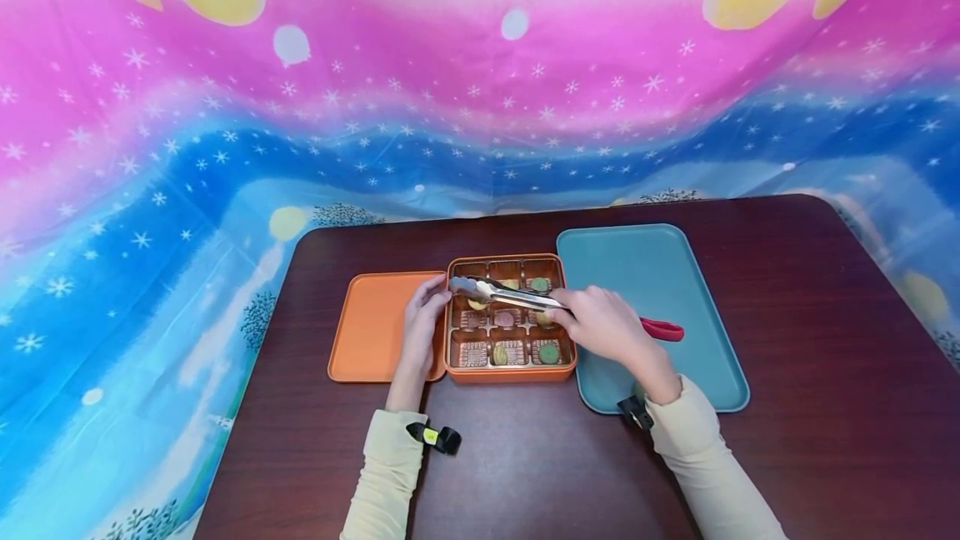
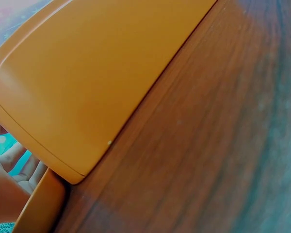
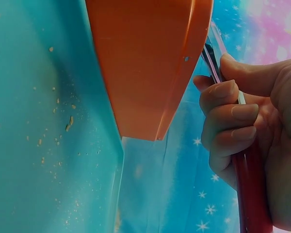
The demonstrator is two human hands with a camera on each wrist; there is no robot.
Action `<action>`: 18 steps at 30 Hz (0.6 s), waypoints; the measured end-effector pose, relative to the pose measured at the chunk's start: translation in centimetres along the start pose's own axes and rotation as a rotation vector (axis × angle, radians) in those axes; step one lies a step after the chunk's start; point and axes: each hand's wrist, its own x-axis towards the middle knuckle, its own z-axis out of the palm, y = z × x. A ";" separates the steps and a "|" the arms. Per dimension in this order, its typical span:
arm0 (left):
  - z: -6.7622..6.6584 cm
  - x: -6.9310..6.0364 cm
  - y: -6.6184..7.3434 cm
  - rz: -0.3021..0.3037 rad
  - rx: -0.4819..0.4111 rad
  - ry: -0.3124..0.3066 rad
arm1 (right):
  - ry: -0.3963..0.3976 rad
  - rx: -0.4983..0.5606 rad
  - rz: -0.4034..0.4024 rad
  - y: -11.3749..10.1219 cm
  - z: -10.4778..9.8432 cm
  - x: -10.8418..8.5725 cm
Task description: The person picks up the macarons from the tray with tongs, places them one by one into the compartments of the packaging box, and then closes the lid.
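Note:
In the head view my right hand [image 1: 603, 323] grips metal tongs [image 1: 517, 297] with a red handle, held over an orange box [image 1: 510, 375]. Inside it, a gold divided insert holds round cookies, among them a green cookie [image 1: 550, 352], a pink cookie [image 1: 504, 319] and a yellow cookie [image 1: 477, 304]. The tong tips hover at the box's upper left; whether they pinch anything cannot be made out. My left hand [image 1: 423, 319] rests by the box's left rim, thumb and fingers apart near the tong tips. The right wrist view shows fingers [image 3: 230, 116] wrapped round the tongs.
An orange lid [image 1: 378, 327] lies left of the box, partly under the left arm. Against the box's right side lies a teal tray [image 1: 637, 273], with crumbs [image 3: 70, 121] on it. All stand on a dark wooden table [image 1: 517, 457], with a patterned cloth hanging behind.

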 end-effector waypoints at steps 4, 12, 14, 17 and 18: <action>0.0 0.0 0.0 -0.005 -0.007 0.000 | 0.004 0.006 0.002 0.1 0.0 -0.1; 0.1 0.0 0.1 -0.013 -0.012 -0.001 | 0.087 0.015 -0.020 0.8 -0.8 -0.5; 0.1 0.0 0.1 -0.016 -0.019 -0.004 | 0.093 0.024 -0.007 1.1 -1.1 -0.7; 0.1 0.0 0.1 -0.016 -0.026 -0.007 | 0.095 0.048 0.028 1.5 -1.6 -0.9; 0.0 0.0 0.0 -0.016 -0.024 -0.008 | 0.096 0.060 0.041 1.7 -1.8 -1.0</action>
